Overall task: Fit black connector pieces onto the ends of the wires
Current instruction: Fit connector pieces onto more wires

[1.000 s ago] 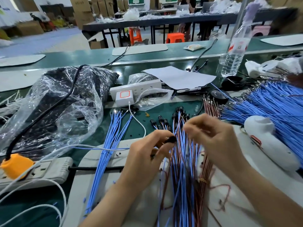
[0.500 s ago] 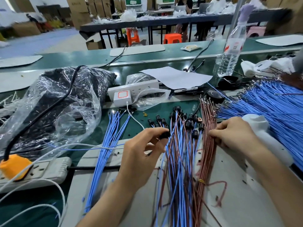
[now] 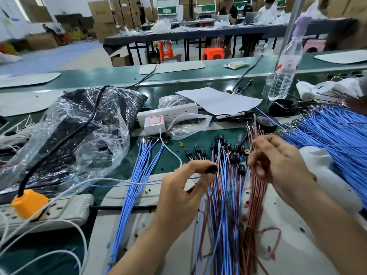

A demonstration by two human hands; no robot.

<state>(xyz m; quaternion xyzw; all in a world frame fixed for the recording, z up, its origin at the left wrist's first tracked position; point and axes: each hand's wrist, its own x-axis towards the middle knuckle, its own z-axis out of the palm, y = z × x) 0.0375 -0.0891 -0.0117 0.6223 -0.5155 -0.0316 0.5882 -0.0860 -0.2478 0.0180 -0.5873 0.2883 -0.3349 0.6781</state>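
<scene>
Your left hand (image 3: pixel 184 193) has its grip closed on one black connector (image 3: pixel 211 168), pinched between thumb and forefinger; it is a small, dark, barrel-shaped piece, held just over the left edge of the mixed bundle (image 3: pixel 224 215); your right hand (image 3: pixel 282 165) is curled, its grip grasping thin brown wires (image 3: pixel 249 135) whose metal tips stand up on the far side of the fingers, though blur hides how many.

The mixed bundle lies between your hands on a pale mat (image 3: pixel 294 259); its strands are slender, blue and brown, smooth-coated, fanning from near to far; at their far ends sit the fitted connectors (image 3: pixel 236 153), black and stubby, clustered on the green bench (image 3: pixel 200 139).

Left of the bundle a straight sheaf of plain blue wires (image 3: pixel 137 175) ends in small metal tips; on the right a thick heap of blue wires (image 3: pixel 333 132) spreads wide; a smooth white plastic tool (image 3: pixel 327 175) lies just beside your right wrist.

Further left a crinkled clear plastic bag (image 3: pixel 79 126) covers dark contents; near left, a grey power strip (image 3: pixel 59 207) carries an orange plug (image 3: pixel 29 203); far off stand a white power strip (image 3: pixel 168 114), a flat sheet of paper (image 3: pixel 218 100) and a clear water bottle (image 3: pixel 284 72).
</scene>
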